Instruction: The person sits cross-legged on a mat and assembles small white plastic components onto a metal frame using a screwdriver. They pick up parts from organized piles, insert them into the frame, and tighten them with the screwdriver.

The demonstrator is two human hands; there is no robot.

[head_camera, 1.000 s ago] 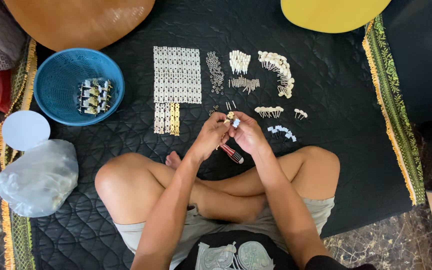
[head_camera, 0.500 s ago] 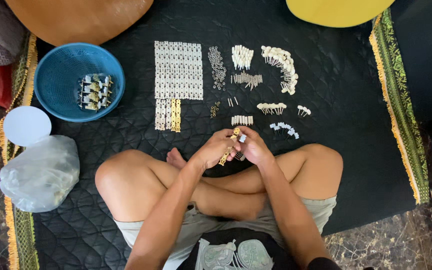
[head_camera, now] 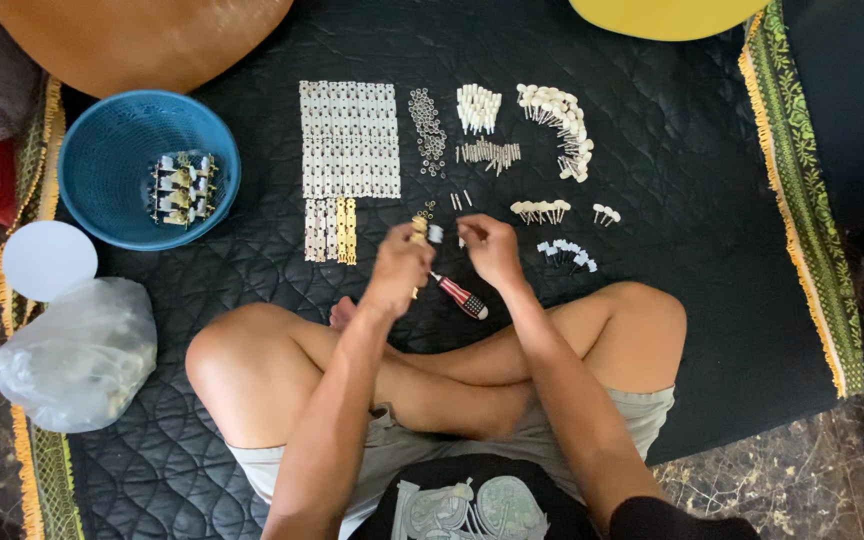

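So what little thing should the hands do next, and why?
Probably bring the right hand to the small gold metal strip that the left hand pinches. The red-handled screwdriver lies unused between them, and the right fingers seem to pinch a tiny part.

Both arms reach forward, left hand (head_camera: pixel 397 268) and right hand (head_camera: pixel 490 248) fingers curled.

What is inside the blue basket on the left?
The blue basket holds a small cluster of metal parts, silver and gold with white pieces, lying near its right wall. The rest of its floor shows bare. What lies beneath the cluster is covered.
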